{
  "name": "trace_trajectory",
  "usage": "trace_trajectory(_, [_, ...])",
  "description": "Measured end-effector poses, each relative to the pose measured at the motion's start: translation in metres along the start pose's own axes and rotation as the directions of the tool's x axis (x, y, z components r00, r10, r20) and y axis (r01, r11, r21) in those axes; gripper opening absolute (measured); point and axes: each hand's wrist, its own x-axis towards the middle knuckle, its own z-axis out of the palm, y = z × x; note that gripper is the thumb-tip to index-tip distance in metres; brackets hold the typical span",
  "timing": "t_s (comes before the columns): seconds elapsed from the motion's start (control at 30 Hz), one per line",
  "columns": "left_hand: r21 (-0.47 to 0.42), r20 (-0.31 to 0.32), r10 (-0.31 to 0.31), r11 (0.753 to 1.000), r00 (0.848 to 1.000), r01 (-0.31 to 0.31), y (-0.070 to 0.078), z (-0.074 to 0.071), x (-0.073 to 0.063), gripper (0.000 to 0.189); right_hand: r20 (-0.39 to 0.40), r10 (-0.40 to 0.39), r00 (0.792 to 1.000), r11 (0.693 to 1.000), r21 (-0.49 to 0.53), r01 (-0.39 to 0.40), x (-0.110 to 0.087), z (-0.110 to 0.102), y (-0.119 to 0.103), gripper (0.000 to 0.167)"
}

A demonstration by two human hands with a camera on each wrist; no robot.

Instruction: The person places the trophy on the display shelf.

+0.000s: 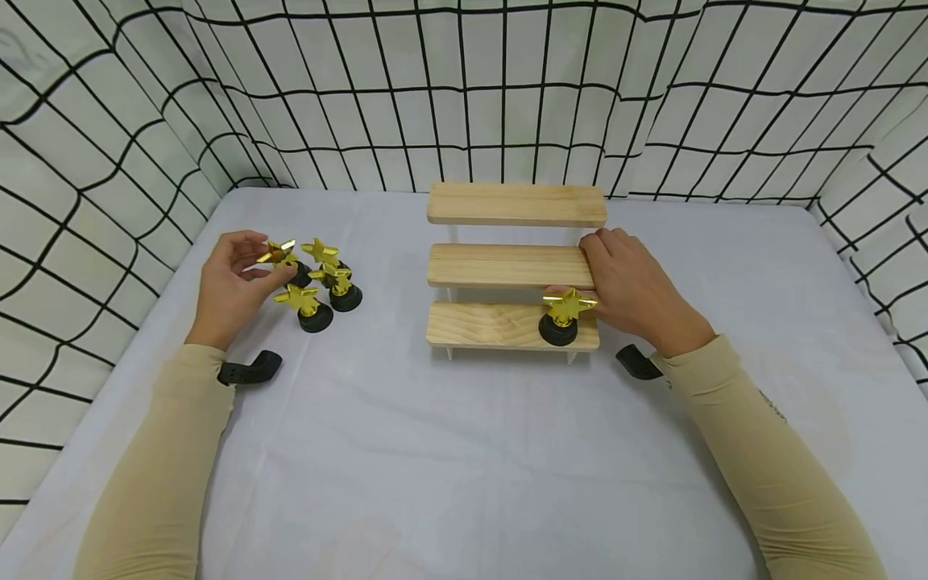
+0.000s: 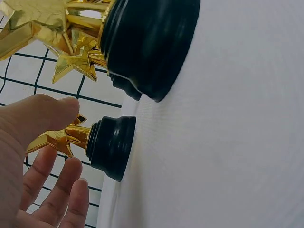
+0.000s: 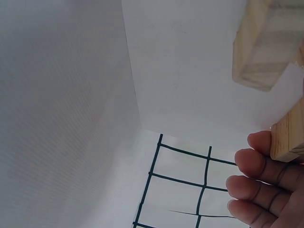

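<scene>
- We are seeing one gold star trophy (image 1: 561, 328) standing upright near the right end of the lowest board (image 1: 486, 324) of the wooden stand (image 1: 515, 207); we are judging this to be the part already done.
- We are counting four more trophies (image 1: 315, 316) clustering on the counter (image 1: 464, 467), well left of the stand, so by our reckoning most of the work is remaining (all four are resting on black bases).
- We are watching the left hand (image 1: 235, 270) curving loosely around the star of the leftmost trophy (image 2: 111, 147), thumb and fingers lying on different sides; its base is sitting on the counter, and we are not able to tell whether the fingers are pinching it.
- We are finding the right hand (image 1: 634, 286) gripping the right end of the middle board (image 1: 500, 266), presumably steadying the stand.
- Farther out, beige sleeves (image 1: 754, 443) are covering both forearms, and a black wire grid (image 1: 503, 84) is rising behind the counter.
</scene>
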Motion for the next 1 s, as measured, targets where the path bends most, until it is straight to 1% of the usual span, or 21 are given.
trace_trajectory(0.2, [0.015, 0.033, -0.012, 1.0, 0.999, 0.011, -0.004, 0.0, 0.0, 0.054, -0.01, -0.007, 1.0, 1.0, 0.004, 0.007, 0.0, 0.0, 0.0, 0.09])
trace_trajectory(0.33, [0.01, 0.053, 0.007, 1.0, 0.999, -0.008, -0.008, 0.002, 0.001, 0.052, -0.028, -0.012, 1.0, 1.0, 0.008, 0.012, 0.0, 0.002, 0.0, 0.093])
trace_trajectory(0.43, [0.005, 0.058, 0.015, 1.0, 0.998, -0.015, -0.01, 0.003, 0.001, 0.051, -0.02, -0.004, 1.0, 1.0, 0.01, 0.004, 0.0, 0.002, 0.0, 0.095])
trace_trajectory(0.67, [0.062, 0.092, -0.006, 0.998, 0.996, 0.0, -0.01, 0.003, 0.0, 0.054, 0.012, 0.021, 1.0, 1.0, 0.011, -0.021, -0.001, 0.001, 0.0, 0.096])
trace_trajectory(0.77, [0.064, 0.107, -0.002, 0.998, 0.994, -0.005, -0.01, 0.004, 0.0, 0.055, 0.025, 0.025, 0.999, 1.0, 0.013, -0.026, -0.001, 0.001, 0.0, 0.094])
trace_trajectory(0.9, [0.06, 0.11, 0.006, 0.998, 0.994, -0.013, -0.011, 0.006, 0.0, 0.055, 0.013, 0.005, 1.0, 1.0, 0.016, -0.005, 0.0, 0.001, 0.0, 0.093])
trace_trajectory(1.0, [0.074, 0.113, 0.002, 0.997, 0.994, -0.011, -0.014, 0.006, 0.001, 0.056, 0.005, -0.002, 1.0, 1.0, 0.016, 0.002, 0.001, 0.002, 0.0, 0.092])
